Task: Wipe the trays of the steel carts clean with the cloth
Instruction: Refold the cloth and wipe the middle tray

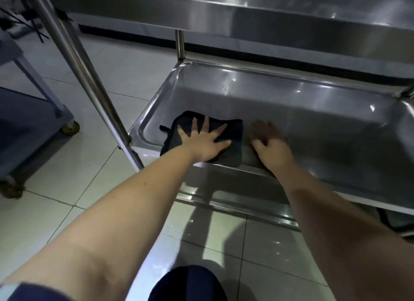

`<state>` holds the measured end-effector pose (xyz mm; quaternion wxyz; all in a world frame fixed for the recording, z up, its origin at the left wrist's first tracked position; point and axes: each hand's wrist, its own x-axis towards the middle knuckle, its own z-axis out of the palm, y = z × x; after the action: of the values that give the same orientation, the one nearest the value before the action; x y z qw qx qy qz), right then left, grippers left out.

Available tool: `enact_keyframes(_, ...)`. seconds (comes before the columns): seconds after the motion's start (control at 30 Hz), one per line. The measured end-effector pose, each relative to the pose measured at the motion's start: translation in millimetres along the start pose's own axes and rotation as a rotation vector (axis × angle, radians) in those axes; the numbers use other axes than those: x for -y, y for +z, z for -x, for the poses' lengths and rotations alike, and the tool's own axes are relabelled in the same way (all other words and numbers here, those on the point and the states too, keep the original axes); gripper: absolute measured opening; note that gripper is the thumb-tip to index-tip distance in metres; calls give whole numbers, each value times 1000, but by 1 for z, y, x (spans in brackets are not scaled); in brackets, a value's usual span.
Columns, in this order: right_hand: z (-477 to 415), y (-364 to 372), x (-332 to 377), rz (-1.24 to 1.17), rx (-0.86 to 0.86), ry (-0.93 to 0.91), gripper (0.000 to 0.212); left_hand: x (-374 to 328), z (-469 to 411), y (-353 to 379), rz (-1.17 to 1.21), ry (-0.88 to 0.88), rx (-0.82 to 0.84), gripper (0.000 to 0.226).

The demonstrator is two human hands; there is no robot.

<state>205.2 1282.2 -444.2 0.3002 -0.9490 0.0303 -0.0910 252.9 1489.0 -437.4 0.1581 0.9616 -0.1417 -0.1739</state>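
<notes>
Closest in, a knee (186, 282) in dark trousers at the bottom edge, over pale floor tiles (78, 166). Beyond it, two bare forearms reaching forward into the lower tray (313, 85) of a steel cart.

Left hand (202, 141) spread flat, fingers straight and fanned apart, pressing palm-down on a dark cloth (234, 132). Cloth directly under that palm, inside the tray at its near-left corner, showing past the fingertips and on the thumb side, its near edge lying up over the tray's front rim.

Right hand (270, 146) just to the thumb side of the left, beside the cloth but apart from it. Blurred, fingers loosely extended, gripping nothing, over the tray's front wall.

Above both hands, the upper tray (246, 11). Left of the left hand, a slanting steel post (85, 76). Further left and well apart, a second cart (33, 126) with a caster (71, 127).
</notes>
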Motion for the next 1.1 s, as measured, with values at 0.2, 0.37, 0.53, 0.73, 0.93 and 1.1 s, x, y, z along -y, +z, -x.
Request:
enact_keyframes(0.2,34,8,37,110,218,-460,49,29,35,-22,540,193,-305,33)
enact_keyframes(0.37,25,23,50,102,15,-311,17,50,67,-15,297,219,-180,57)
enact_keyframes(0.53,12,-7,74,-10,-18,-189,16,41,73,-23,54,328,-277,75)
enact_keyframes(0.73,43,-72,69,-154,-43,-157,18,-2,80,-44,80,376,-441,25)
enact_keyframes(0.93,139,-133,27,-333,12,-111,8,-60,130,-35,159,711,-449,25)
enact_keyframes(1.1,196,-117,-39,-181,130,22,41,-87,140,45,114,660,-259,26)
